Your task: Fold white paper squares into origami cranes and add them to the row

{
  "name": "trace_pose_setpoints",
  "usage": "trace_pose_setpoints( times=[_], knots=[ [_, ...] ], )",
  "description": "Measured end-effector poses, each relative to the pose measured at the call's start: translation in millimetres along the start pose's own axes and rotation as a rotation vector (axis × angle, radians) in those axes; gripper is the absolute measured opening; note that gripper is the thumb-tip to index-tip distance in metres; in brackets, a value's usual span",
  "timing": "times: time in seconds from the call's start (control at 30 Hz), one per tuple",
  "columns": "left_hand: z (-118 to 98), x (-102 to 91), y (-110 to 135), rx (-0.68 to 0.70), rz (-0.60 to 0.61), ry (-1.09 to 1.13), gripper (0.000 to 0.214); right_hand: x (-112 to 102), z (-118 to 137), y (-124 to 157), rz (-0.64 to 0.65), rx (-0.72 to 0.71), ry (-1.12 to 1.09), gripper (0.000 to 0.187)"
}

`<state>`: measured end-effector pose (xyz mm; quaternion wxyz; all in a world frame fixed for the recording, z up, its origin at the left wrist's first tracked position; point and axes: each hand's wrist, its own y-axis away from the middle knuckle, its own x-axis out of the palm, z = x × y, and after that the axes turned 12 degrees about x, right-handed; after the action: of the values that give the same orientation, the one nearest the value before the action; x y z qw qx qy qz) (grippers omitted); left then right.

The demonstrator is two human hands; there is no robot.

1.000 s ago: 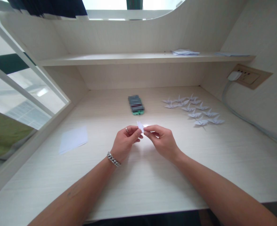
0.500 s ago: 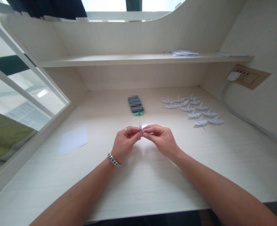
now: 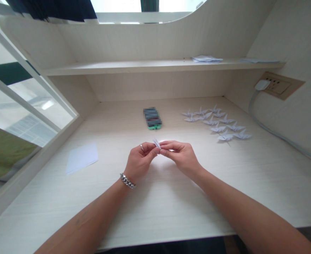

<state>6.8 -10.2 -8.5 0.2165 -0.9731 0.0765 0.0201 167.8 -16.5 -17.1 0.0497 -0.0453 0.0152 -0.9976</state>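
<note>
Between my fingertips, above the middle of the desk, is a small folded piece of white paper (image 3: 157, 143). Its narrow pointed end sticks up and leans left; the lower part is hidden by my fingers. My left hand (image 3: 142, 158), with a ring and a chain bracelet, pinches it from the left side. From the right, my right hand (image 3: 181, 155) pinches the same paper with thumb and forefinger, the two hands' tips touching or nearly so. Several folded paper cranes (image 3: 219, 124) stand grouped on the desk to the right, beyond my right hand.
A phone-like dark object (image 3: 152, 118) with a green end, blurred over, lies behind my hands. White paper sheets (image 3: 81, 158) rest on the desk at left. On the shelf (image 3: 118, 67) lies a stack of paper (image 3: 207, 59). A grey cable (image 3: 273, 131) runs from the wall socket (image 3: 284, 86).
The folded paper's upright tip has tilted further left and shows a broader face. Both hands stay in nearly the same place, still pinching it.
</note>
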Motion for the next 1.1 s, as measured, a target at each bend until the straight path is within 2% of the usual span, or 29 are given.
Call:
trace_pose_setpoints(
  times=[0.4,0.73,0.9,1.1],
  knots=[
    [4.0,0.3,2.7,0.040,0.057,-0.064,0.018,-3.5,-0.2,-4.5,0.007,0.150,-0.129,0.020],
    [4.6,-0.3,3.7,0.066,0.077,-0.071,0.017,-1.8,-2.2,-4.6,-0.008,0.045,-0.056,0.013],
    [4.8,-0.2,3.5,0.067,0.048,-0.084,0.015,-0.2,-2.7,-3.9,-0.045,0.048,-0.073,0.016],
    [7.2,-1.6,3.1,0.064,0.032,-0.131,0.015,1.7,-5.2,-4.1,-0.084,-0.024,0.011,0.014]
  ],
)
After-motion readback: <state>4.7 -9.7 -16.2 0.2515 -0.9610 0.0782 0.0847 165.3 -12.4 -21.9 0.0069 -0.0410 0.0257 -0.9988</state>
